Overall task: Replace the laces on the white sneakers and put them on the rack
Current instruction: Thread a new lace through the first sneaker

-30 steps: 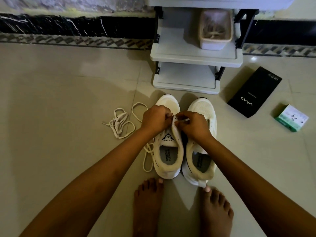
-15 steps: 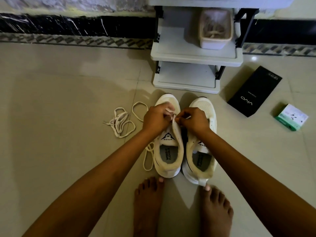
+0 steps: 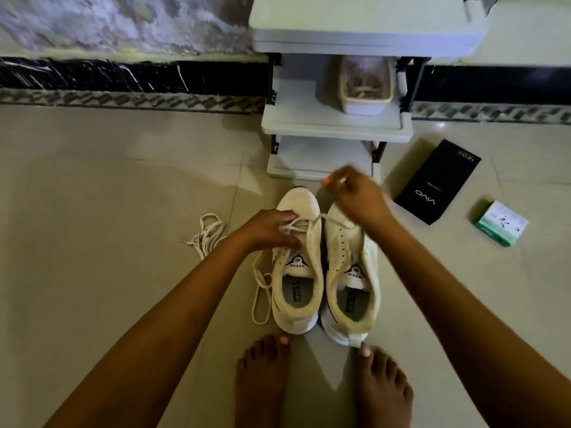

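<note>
Two white sneakers stand side by side on the floor, the left sneaker (image 3: 298,273) and the right sneaker (image 3: 352,273), toes toward the rack (image 3: 333,128). My left hand (image 3: 272,230) rests on the left sneaker's eyelets and holds the white lace (image 3: 309,222) there. My right hand (image 3: 355,196) is raised above the right sneaker's toe, pinching the lace's end, so the lace runs taut across from the left sneaker. The rest of this lace loops on the floor left of the shoe. The right sneaker's eyelets are bare.
A loose bundle of lace (image 3: 205,234) lies on the tiles to the left. A basket (image 3: 366,84) with laces sits on the rack's middle shelf. A black box (image 3: 437,183) and a small green-white box (image 3: 500,223) lie on the right. My bare feet (image 3: 262,384) are behind the heels.
My right hand has lifted away from the left sneaker, up and to the right, drawing the lace out through an eyelet. The view has tilted up a little.
</note>
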Motion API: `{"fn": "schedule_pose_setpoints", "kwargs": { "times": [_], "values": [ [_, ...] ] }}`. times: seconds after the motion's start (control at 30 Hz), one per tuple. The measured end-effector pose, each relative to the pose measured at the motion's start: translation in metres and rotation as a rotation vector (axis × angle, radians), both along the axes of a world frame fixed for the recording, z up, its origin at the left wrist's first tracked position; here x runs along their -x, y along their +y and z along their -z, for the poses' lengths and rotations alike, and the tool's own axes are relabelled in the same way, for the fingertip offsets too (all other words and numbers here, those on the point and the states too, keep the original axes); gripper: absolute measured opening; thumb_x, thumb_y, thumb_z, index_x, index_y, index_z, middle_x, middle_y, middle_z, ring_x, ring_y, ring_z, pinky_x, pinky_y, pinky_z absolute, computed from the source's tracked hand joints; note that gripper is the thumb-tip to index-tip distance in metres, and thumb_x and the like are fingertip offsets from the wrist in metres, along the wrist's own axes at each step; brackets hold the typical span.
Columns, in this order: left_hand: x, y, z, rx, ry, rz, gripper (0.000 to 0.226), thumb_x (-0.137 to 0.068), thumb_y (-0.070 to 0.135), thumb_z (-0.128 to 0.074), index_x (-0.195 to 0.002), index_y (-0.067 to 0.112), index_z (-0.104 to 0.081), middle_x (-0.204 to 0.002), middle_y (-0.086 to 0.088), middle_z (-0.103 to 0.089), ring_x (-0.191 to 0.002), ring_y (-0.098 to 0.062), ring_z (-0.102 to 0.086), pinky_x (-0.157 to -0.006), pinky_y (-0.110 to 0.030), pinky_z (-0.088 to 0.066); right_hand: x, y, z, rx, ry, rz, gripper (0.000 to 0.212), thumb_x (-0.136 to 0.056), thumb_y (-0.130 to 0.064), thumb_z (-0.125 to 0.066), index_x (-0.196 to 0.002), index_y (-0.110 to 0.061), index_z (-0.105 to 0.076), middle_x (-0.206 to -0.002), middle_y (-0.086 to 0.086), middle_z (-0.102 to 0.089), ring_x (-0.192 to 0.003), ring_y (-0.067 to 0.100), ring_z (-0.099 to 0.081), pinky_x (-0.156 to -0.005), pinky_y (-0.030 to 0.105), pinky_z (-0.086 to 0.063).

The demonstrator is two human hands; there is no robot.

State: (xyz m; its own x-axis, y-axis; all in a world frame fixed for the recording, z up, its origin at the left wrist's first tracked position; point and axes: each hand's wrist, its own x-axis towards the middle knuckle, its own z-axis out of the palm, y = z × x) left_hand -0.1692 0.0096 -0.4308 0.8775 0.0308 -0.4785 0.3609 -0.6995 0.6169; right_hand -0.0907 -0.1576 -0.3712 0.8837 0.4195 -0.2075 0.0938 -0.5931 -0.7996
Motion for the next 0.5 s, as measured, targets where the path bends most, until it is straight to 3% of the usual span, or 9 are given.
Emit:
{"fn": "schedule_pose_setpoints", "kwargs": {
  "times": [0.03,0.07,0.13,0.27,0.33,0.37,0.43,0.47,0.5],
  "values": [
    [0.001,0.000,0.001,0.003,-0.013,0.001,0.065,-0.075,0.031,-0.077,-0.133,0.021,-0.052,-0.137,-0.001,-0.052,-0.125,-0.018,-0.048,-0.096,-0.024,-0.036,0.011,0.003,0.020,0.314,-0.092,-0.147,0.026,-0.097,-0.037,-0.046,-0.102,-0.015,-0.058,-0.096,0.002,-0.062,-0.085,0.018,-0.059,-0.077,0.036,-0.051],
    [0.002,-0.001,0.002,-0.001,-0.028,-0.001,0.063,-0.076,0.030,-0.076,-0.133,0.021,-0.052,-0.138,-0.001,-0.052,-0.125,-0.018,-0.048,-0.095,-0.024,-0.036,0.020,0.004,0.038,0.483,-0.148,-0.252,0.031,-0.097,-0.039,-0.046,-0.107,-0.013,-0.060,-0.101,0.006,-0.064,-0.091,0.022,-0.060,-0.081,0.038,-0.051],
    [0.004,-0.003,0.005,-0.017,-0.041,-0.006,0.067,-0.077,0.030,-0.075,-0.137,0.019,-0.047,-0.143,-0.002,-0.047,-0.129,-0.019,-0.044,-0.102,-0.028,-0.035,0.028,0.000,0.053,0.510,-0.195,-0.268,0.032,-0.098,-0.034,-0.044,-0.107,-0.011,-0.064,-0.103,0.010,-0.066,-0.092,0.025,-0.061,-0.081,0.037,-0.051],
    [0.006,-0.004,0.007,-0.022,-0.050,0.010,0.068,-0.079,0.030,-0.073,-0.139,0.018,-0.044,-0.146,-0.002,-0.042,-0.132,-0.020,-0.041,-0.108,-0.032,-0.034,0.027,-0.011,0.049,0.176,-0.184,-0.215,0.021,-0.096,-0.023,-0.050,-0.099,-0.011,-0.067,-0.097,0.006,-0.067,-0.087,0.017,-0.062,-0.075,0.031,-0.048],
    [0.005,-0.004,0.005,-0.020,-0.057,0.012,0.069,-0.079,0.029,-0.074,-0.139,0.018,-0.044,-0.147,-0.002,-0.040,-0.134,-0.020,-0.040,-0.108,-0.030,-0.032,0.009,-0.011,0.014,-0.318,0.022,-0.034,0.017,-0.096,-0.019,-0.049,-0.088,-0.019,-0.064,-0.087,-0.004,-0.064,-0.076,0.001,-0.060,-0.068,0.020,-0.046],
    [0.006,-0.004,0.005,-0.016,-0.055,0.003,0.069,-0.078,0.028,-0.074,-0.140,0.017,-0.044,-0.148,-0.002,-0.040,-0.134,-0.019,-0.039,-0.108,-0.030,-0.031,0.001,-0.013,-0.007,-0.576,0.071,0.089,0.021,-0.096,-0.020,-0.048,-0.082,-0.024,-0.062,-0.082,-0.009,-0.061,-0.073,0.001,-0.057,-0.068,0.020,-0.046],
    [0.006,-0.006,0.004,-0.003,-0.052,-0.013,0.070,-0.078,0.028,-0.074,-0.140,0.017,-0.043,-0.149,-0.002,-0.039,-0.135,-0.020,-0.038,-0.110,-0.032,-0.031,-0.021,-0.024,-0.034,-0.874,0.168,0.294,0.020,-0.089,-0.031,-0.050,-0.073,-0.028,-0.061,-0.072,-0.010,-0.056,-0.070,0.009,-0.053,-0.076,0.029,-0.047],
    [0.007,-0.006,0.004,-0.002,-0.050,-0.013,0.070,-0.078,0.028,-0.074,-0.140,0.017,-0.042,-0.149,-0.002,-0.038,-0.135,-0.020,-0.038,-0.111,-0.033,-0.031,-0.024,-0.027,-0.026,-0.782,0.195,0.360,0.022,-0.085,-0.039,-0.050,-0.076,-0.023,-0.061,-0.070,-0.007,-0.056,-0.068,0.011,-0.054,-0.080,0.035,-0.047],
    [0.006,-0.007,0.003,-0.010,-0.050,-0.007,0.070,-0.079,0.028,-0.074,-0.140,0.017,-0.042,-0.149,-0.002,-0.038,-0.135,-0.020,-0.038,-0.111,-0.034,-0.032,-0.013,-0.038,-0.013,-0.365,0.051,0.474,0.037,-0.086,-0.046,-0.044,-0.088,-0.014,-0.061,-0.075,-0.003,-0.059,-0.069,0.016,-0.058,-0.085,0.041,-0.047]
  ]
}}
